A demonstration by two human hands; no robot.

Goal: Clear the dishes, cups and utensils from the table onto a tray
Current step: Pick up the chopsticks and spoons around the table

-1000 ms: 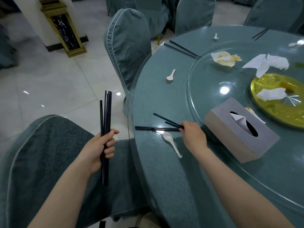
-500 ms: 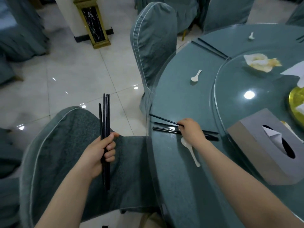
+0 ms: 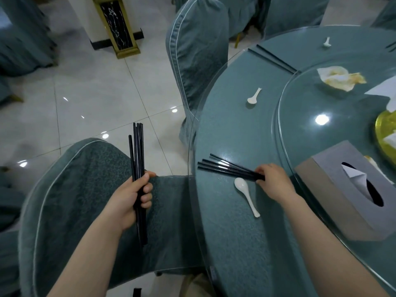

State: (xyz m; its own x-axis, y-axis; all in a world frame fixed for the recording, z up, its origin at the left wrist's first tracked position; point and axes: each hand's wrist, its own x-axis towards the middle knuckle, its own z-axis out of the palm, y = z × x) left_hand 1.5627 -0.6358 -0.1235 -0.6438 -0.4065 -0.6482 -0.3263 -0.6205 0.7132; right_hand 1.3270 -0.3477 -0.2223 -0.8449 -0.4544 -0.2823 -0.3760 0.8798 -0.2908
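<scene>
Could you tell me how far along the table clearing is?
Partly done: the left hand holds a bundle of chopsticks. The right hand is gathering more chopsticks. Spoons and a far chopstick pair remain; no tray in view.

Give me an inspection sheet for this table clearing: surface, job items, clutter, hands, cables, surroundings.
Surface: round teal table under a glass top, with a raised glass turntable.
Job's things: black chopsticks on the table; bundle of black chopsticks; near white ceramic spoon; two more white spoons; far black chopstick pair. No tray seen.
Clutter: grey tissue box; stained crumpled napkin; gold dish at the right edge.
Hands: left hand grips the bundle upright; right hand pinches the table chopsticks' ends.
Cables: nothing seen.
Surroundings: teal-covered chairs; white tiled floor; gold-trimmed pillar base.
</scene>
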